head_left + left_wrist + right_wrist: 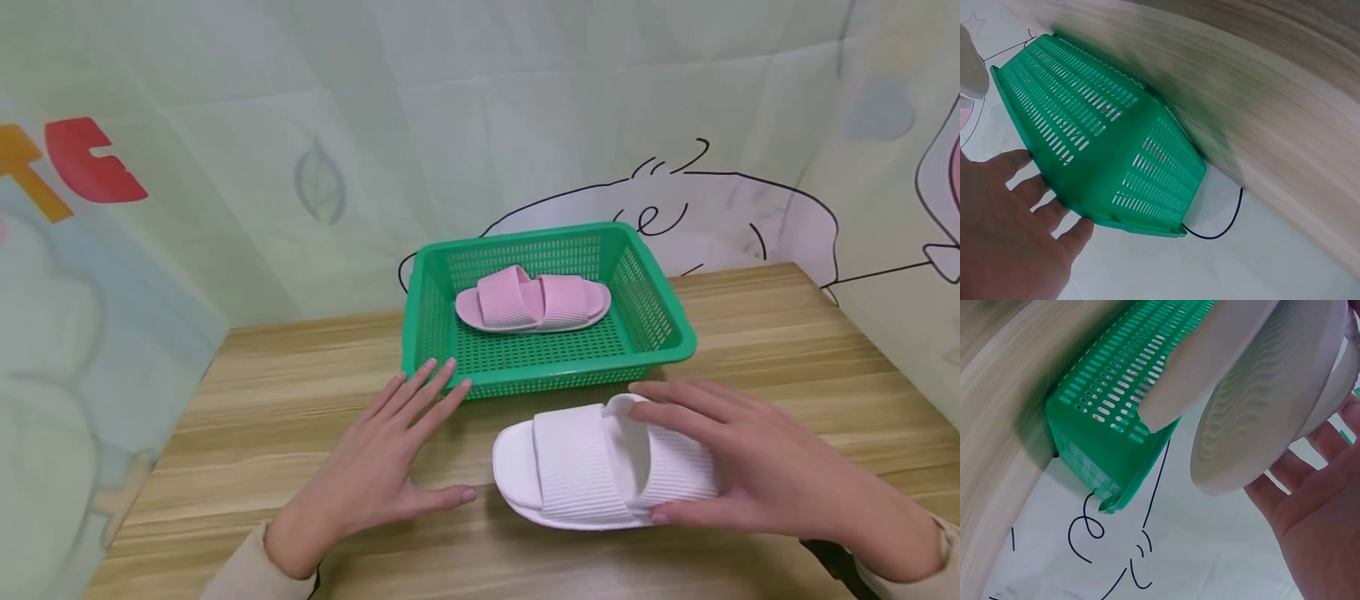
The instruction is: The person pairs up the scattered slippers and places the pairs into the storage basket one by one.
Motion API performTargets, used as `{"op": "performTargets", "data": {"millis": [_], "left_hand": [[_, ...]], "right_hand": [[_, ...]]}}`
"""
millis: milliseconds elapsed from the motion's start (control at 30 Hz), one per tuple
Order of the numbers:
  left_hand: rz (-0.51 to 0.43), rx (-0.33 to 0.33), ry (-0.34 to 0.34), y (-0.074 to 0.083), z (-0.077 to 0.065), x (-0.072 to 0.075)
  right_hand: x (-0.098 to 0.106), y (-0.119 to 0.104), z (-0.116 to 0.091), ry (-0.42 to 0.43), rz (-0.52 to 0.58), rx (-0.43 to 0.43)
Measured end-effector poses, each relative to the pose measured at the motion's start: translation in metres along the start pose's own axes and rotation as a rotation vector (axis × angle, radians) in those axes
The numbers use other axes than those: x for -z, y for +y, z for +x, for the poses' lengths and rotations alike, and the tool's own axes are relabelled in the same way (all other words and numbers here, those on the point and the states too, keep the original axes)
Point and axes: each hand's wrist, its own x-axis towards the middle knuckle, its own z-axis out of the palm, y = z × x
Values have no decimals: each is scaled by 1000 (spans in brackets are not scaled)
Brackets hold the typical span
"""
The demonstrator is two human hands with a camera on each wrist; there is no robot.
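A white ribbed slipper shape point(577, 467) with two bands, apparently a nested pair, is in front of the basket. My right hand point(765, 467) grips its right end, thumb on the near side and fingers on the far side. Its smooth sole point(1241, 431) shows in the right wrist view. Fingers spread, my left hand point(382, 458) is by the near left corner of a green perforated basket point(555, 371); whether the fingertips touch the rim I cannot tell. Inside the basket lie pink slippers point(501, 300), also two-banded.
The basket stands on a wood-grain table point(300, 400) against a pale printed cloth point(420, 125) with line drawings. The table's back right corner point(795, 271) shows at the cloth.
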Motion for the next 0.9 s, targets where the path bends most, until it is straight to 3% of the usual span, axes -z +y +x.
{"op": "performTargets", "data": {"millis": [267, 533, 700, 900], "left_hand": [[4, 5, -5, -1, 0, -1], [11, -3, -14, 0, 0, -2], [11, -11, -17, -1, 1, -1], [7, 1, -26, -1, 1, 0]], "right_hand": [[2, 2, 1, 44, 0, 29], [8, 7, 3, 73, 79, 34], [11, 11, 11, 118, 96, 70], [15, 17, 22, 113, 139, 73]]}}
